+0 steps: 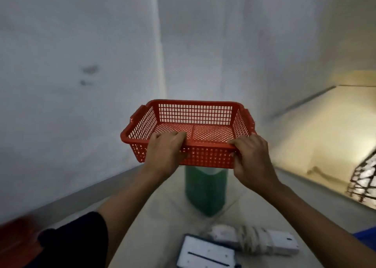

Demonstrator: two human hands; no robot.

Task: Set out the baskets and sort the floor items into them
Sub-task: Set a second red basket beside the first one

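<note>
Both hands grip the near long rim of the red basket [193,131], left hand [165,152] and right hand [252,160] evenly spaced, holding it level in the air, long side crosswise, directly above the green container [205,192] on the floor [162,227].

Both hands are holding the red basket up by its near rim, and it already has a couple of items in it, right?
Not quite. The head view shows both hands, left hand and right hand, holding the red basket up by its near rim, but it is empty.
</note>
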